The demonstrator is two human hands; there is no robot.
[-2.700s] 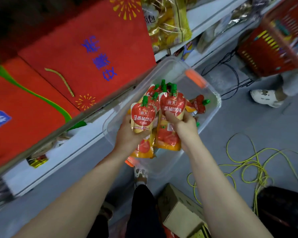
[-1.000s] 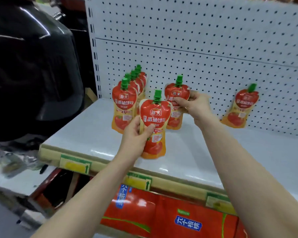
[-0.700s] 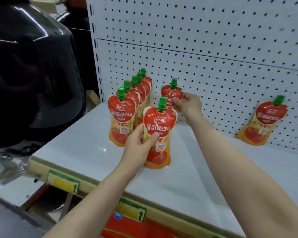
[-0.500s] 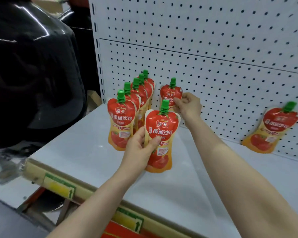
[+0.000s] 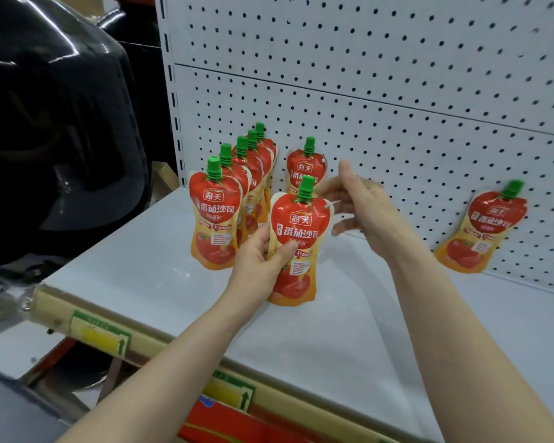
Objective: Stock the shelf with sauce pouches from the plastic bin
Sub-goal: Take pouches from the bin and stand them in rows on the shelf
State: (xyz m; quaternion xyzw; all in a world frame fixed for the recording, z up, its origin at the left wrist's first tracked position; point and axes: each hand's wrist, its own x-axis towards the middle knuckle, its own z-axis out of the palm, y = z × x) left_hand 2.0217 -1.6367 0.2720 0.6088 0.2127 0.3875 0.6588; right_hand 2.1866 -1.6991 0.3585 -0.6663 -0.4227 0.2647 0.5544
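I see soft, shiny bags of sauce, red on top and orange below, each with a small green cap. My left hand (image 5: 263, 260) grips the held pouch (image 5: 298, 238) upright by its left edge, with the thumb on the front and the fingers curled behind. Its bottom is at the smooth white shelf (image 5: 141, 270), touching or just above; I cannot tell. My right hand (image 5: 362, 209) is wide open just right of its cap, fingers spread and a bit blurry, holding nothing. Behind it stands the back pouch (image 5: 306, 169), close to the white wall full of little holes (image 5: 397, 91). To the left a row of pouches (image 5: 215, 219) runs front to back. Far right, the leaning pouch (image 5: 483, 228) rests tilted against that wall. Both bare arms reach forward over the shelf.
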